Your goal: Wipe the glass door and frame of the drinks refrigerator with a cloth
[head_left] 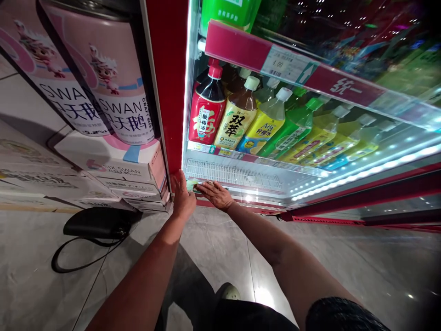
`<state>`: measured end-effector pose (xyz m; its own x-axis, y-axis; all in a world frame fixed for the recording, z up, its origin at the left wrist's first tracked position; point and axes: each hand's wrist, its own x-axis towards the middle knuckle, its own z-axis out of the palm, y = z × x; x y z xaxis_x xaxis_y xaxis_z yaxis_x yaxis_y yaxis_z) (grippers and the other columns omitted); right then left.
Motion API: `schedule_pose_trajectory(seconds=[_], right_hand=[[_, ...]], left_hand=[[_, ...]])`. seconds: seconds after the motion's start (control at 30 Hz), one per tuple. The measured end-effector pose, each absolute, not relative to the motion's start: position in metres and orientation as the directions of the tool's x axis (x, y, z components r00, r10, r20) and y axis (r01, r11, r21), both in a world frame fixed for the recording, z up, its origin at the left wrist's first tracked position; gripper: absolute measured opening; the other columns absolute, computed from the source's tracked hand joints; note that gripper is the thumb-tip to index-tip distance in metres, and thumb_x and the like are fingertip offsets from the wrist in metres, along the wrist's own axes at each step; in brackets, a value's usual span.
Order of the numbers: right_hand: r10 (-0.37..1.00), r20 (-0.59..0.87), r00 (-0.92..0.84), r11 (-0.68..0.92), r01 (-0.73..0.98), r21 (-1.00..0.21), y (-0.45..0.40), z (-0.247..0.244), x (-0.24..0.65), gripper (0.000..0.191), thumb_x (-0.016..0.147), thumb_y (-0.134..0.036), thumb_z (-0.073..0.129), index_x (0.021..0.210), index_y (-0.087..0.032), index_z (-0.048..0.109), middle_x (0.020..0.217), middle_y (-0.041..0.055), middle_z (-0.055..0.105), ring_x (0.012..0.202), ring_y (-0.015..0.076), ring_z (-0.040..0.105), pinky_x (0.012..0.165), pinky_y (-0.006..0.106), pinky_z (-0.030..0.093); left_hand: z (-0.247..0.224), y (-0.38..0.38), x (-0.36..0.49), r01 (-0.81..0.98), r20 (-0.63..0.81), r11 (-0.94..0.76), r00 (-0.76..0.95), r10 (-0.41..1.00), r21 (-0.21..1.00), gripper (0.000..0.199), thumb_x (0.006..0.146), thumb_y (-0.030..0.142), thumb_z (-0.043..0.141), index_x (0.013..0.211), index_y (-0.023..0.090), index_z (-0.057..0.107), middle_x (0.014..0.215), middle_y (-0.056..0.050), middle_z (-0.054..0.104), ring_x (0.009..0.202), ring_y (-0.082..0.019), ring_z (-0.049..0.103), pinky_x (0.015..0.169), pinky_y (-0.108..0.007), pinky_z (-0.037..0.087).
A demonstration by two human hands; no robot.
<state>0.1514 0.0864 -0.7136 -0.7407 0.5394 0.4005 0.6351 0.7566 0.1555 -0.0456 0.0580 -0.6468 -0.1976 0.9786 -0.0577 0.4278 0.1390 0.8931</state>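
Forearms point(151, 271); pale label strip point(192, 185) crosswise

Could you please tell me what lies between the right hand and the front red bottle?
In the head view, a white wire rack lies nearer the right hand, then the label strip just below the front red bottle.

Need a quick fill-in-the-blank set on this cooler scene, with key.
1. The left hand and right hand are at the ____ front edge of the cooler (upper or lower).
2. The leftmost front bottle has a ____ cap.
3. The wire rack lies ____ that bottle (above or below).
4. The colour of the bag on the floor is ____.

Missing words: lower; red; below; black.
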Motion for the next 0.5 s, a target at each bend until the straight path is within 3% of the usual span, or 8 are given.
schedule_pose_trajectory(seconds=[0.07, 0.17, 0.27, 0.37, 0.5], right_hand=[[0.526, 0.388, -0.757, 0.773, 0.616, 0.154, 0.085, -0.716, 0.159, 0.058, 0.108, -0.018, 0.040, 0.164, -0.030, 0.027, 0.151, -0.0045, 0.060, 0.137, 0.0123, 0.060, 0.131, 0.031, 0.025], [0.561, 0.390, -0.730, 0.749, 0.648, 0.136, 0.085, -0.707, 0.168, 0.063, 0.107, -0.018, 0.041, 0.165, -0.032, 0.021, 0.155, -0.0042, 0.055, 0.145, 0.0141, 0.052, 0.134, 0.037, 0.021], [0.600, 0.410, -0.687, 0.711, 0.693, 0.122, 0.081, -0.702, 0.175, 0.065, 0.108, -0.015, 0.038, 0.166, -0.035, 0.016, 0.159, -0.0052, 0.050, 0.151, 0.0148, 0.045, 0.135, 0.042, 0.015], [0.584, 0.421, -0.694, 0.721, 0.682, 0.124, 0.076, -0.712, 0.185, 0.065, 0.107, -0.013, 0.037, 0.166, -0.032, 0.017, 0.157, -0.0037, 0.053, 0.147, 0.0131, 0.050, 0.135, 0.038, 0.016], [0.540, 0.434, -0.721, 0.753, 0.644, 0.132, 0.073, -0.728, 0.192, 0.066, 0.107, -0.013, 0.040, 0.166, -0.030, 0.014, 0.153, -0.0042, 0.057, 0.142, 0.0109, 0.055, 0.134, 0.032, 0.018]], left_hand=[[-0.650, 0.056, -0.045, 0.454, -0.036, 0.115, -0.180, 0.983, 0.884, 0.093, 0.084, 0.011, 0.058, 0.166, 0.022, 0.016, 0.175, -0.016, 0.005, 0.163, -0.027, -0.003, 0.131, -0.050, 0.018], [-0.657, 0.053, -0.048, 0.539, 0.020, 0.066, -0.151, 0.988, 0.840, 0.094, 0.085, 0.018, 0.065, 0.166, 0.020, 0.018, 0.175, -0.019, -0.006, 0.163, -0.030, 0.003, 0.130, -0.047, 0.023], [-0.664, 0.051, -0.052, 0.669, 0.115, -0.015, -0.106, 0.988, 0.743, 0.096, 0.082, 0.018, 0.071, 0.165, 0.027, 0.023, 0.175, -0.015, -0.013, 0.163, -0.034, 0.002, 0.128, -0.050, 0.027], [-0.669, 0.050, -0.055, 0.743, 0.168, -0.091, -0.029, 0.985, 0.663, 0.098, 0.080, 0.015, 0.074, 0.163, 0.033, 0.026, 0.174, -0.011, -0.018, 0.162, -0.035, 0.000, 0.128, -0.052, 0.027], [-0.672, 0.051, -0.055, 0.785, 0.167, -0.124, 0.027, 0.986, 0.607, 0.104, 0.076, 0.016, 0.079, 0.164, 0.033, 0.025, 0.172, -0.012, -0.027, 0.161, -0.039, -0.003, 0.127, -0.056, 0.025]])
